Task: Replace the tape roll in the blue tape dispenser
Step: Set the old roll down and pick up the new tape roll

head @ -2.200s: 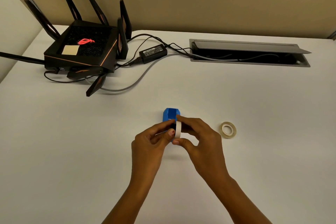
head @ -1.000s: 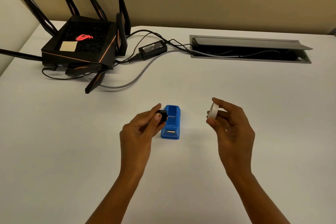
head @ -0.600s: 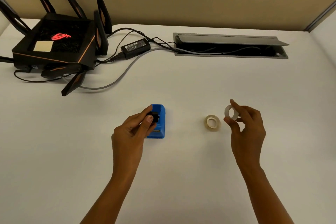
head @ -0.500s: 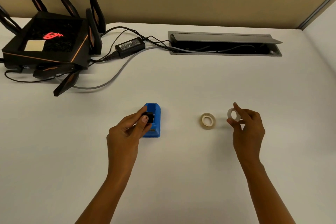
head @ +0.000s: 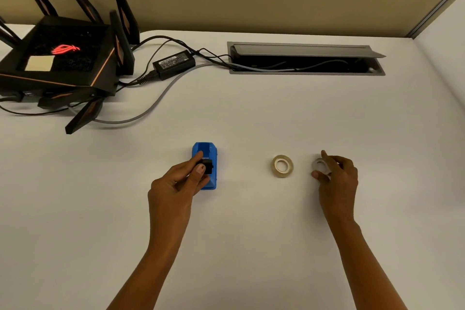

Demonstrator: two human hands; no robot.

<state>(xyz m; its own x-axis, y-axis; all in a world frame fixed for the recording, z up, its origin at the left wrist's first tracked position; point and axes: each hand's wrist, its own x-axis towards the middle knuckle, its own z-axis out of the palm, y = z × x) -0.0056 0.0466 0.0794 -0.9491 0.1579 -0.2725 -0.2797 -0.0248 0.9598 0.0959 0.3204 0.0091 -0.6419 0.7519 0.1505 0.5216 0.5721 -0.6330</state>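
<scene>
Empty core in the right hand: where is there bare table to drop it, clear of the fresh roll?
Bare table lies right of the right hand holding the empty core, and along the near edge between both forearms. The fresh roll sits close to its left. Far left is crowded: router, cables.

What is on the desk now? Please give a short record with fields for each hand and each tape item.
left hand: pinches the black spool hub over the blue tape dispenser
right hand: fingers around the empty white tape core, low at the desk
new tape roll: lies flat, free, between dispenser and right hand
dispenser: stands on the white desk, no roll inside
background: black router, power adapter, open cable tray
</scene>
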